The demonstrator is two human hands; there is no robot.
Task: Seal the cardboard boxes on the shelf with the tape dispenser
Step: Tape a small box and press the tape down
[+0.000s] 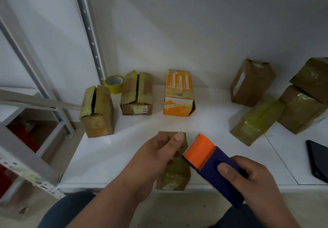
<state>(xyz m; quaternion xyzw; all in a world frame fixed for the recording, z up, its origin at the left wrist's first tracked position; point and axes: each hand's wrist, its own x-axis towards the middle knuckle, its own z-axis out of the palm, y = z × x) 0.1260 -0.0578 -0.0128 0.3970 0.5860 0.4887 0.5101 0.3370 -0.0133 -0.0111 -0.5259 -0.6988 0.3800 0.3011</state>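
A small brown cardboard box (174,176) lies at the white shelf's (106,156) front edge, its top covered in yellowish tape. My left hand (156,158) is over it, thumb and fingers pinching the far end of the tape. My right hand (255,179) grips a blue tape dispenser (213,165) whose orange head (199,149) touches the box's right side. Two unsealed brown boxes (96,110) (136,92) stand at the back left, their top flaps gaping.
A yellow tape roll (114,83) sits by the shelf upright (88,32). An orange box (179,92) stands mid-shelf. Several taped brown boxes (257,119) are piled at the right. A dark flat device (319,160) lies at the right edge. A lower rack (26,165) stands left.
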